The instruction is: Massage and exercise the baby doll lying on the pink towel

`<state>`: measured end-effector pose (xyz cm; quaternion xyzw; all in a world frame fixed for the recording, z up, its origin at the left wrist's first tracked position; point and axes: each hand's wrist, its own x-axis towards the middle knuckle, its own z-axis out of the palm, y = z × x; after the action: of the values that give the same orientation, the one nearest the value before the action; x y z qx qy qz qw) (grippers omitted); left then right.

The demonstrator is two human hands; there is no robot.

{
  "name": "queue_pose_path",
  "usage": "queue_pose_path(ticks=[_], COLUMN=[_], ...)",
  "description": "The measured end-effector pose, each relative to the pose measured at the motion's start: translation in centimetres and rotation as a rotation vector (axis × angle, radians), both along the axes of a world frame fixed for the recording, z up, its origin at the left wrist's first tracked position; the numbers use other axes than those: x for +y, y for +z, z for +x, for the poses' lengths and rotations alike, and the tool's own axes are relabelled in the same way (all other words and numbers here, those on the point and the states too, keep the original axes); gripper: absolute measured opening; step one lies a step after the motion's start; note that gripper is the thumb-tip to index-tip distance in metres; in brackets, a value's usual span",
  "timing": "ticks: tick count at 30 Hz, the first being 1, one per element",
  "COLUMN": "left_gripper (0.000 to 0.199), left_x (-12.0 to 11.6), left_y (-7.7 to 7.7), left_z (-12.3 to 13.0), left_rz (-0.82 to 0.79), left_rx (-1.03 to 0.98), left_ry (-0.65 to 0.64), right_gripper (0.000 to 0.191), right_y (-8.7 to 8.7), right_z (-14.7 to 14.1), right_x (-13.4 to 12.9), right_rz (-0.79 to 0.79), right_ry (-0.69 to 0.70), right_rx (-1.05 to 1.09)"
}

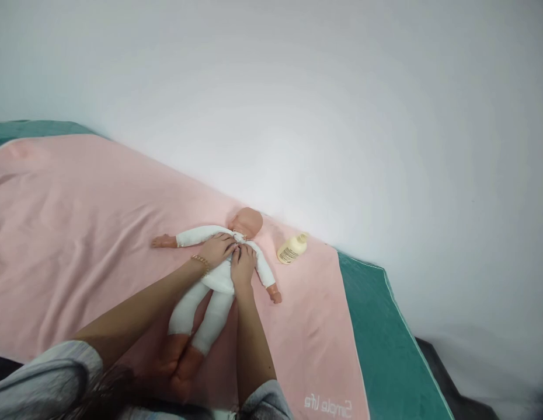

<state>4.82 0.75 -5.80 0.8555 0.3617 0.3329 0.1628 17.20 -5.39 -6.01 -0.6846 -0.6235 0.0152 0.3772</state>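
A doll [221, 279] in a white outfit lies stretched out on the pink cloth, its arms spread and its bald head [248, 223] toward the wall. My left hand [218, 249], with a gold bracelet at the wrist, rests flat on the upper torso just below the neck. Beside it, my right hand [243, 266] lies on the same part of the torso, fingers pointing to the neck. The fingertips of both hands almost meet. Whichever side of the doll faces up, I cannot tell. A pale yellow bottle [292, 249] leans to the right of the doll.
The pink cloth [91, 216] has wrinkles on the left and reversed lettering near its lower right. Under it, a green cover [380, 332] shows at the right and far left. A plain white wall [298, 116] borders the far side.
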Motion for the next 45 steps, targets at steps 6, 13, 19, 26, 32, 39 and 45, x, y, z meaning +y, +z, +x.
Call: queue_pose_path(ticks=[6, 13, 19, 26, 32, 39, 45], left_gripper=[0.039, 0.039, 0.041, 0.041, 0.030, 0.028, 0.028], left_x=[-0.3, -0.2, -0.3, -3.4, -7.7, -8.8, -8.2], left_y=[0.0, -0.1, 0.3, 0.9, 0.1, -0.1, -0.6], left_z=[0.0, 0.1, -0.1, -2.2, -6.1, -7.8, -7.7], left_rz=[0.003, -0.023, -0.041, 0.002, 0.036, -0.019, -0.042], left_rx=[0.002, 0.006, -0.048, -0.172, -0.304, -0.219, -0.133], left_ry=[0.037, 0.042, 0.028, 0.006, -0.052, -0.237, -0.268], right_gripper=[0.032, 0.035, 0.035, 0.041, 0.039, 0.040, 0.040], right_y=[-0.3, 0.1, 0.2, -1.1, -2.0, -1.4, -1.6], right_z=[-0.1, -0.2, 0.0, 0.2, 0.0, -0.6, -0.9], right_x=[-0.2, -0.2, -0.2, -4.2, -9.3, -10.2, -9.4], right_rz=[0.044, -0.068, -0.010, 0.238, 0.359, 0.279, 0.191], right_ry=[0.003, -0.006, 0.012, 0.039, 0.191, 0.382, 0.363], right_rx=[0.021, 0.000, 0.033, 0.197, 0.128, 0.050, 0.099])
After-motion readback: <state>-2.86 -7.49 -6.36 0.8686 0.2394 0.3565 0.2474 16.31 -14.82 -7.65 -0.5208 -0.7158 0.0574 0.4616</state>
